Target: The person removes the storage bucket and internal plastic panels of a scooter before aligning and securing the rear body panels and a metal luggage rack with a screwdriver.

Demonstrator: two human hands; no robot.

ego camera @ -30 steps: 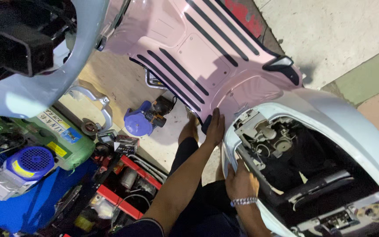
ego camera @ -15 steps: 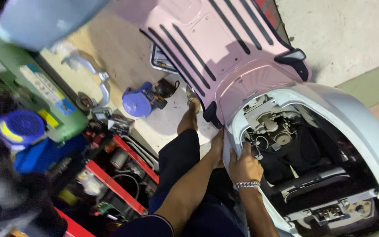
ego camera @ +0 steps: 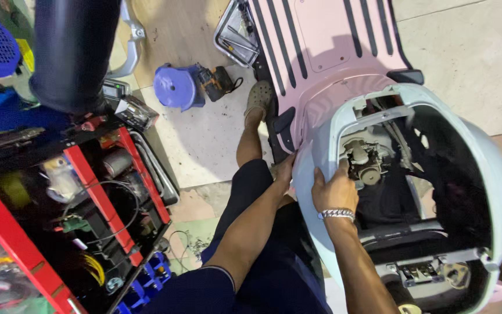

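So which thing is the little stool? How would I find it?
Start at the pink scooter floorboard with its black stripes at the top. Look left, past the foot in a grey clog, to the bare floor. The stool is the small round purple-blue plastic one, beside a black and orange power tool.

Scooter repair shop: opened scooter (ego camera: 413,192), red tool cart (ego camera: 97,192).

Pale blue scooter body shell (ego camera: 321,145) under the right hand (ego camera: 335,189), a silver chain bracelet (ego camera: 337,214) on that wrist, and the left hand (ego camera: 284,171) sits where the pale blue meets the pink footboard (ego camera: 326,46), which is striped with black ribs. Dark navy trousers (ego camera: 262,261) below, a purple-blue stool (ego camera: 175,86) on the beige floor (ego camera: 204,139), and at the left edge a black tool cart (ego camera: 88,209) with bright red rails.
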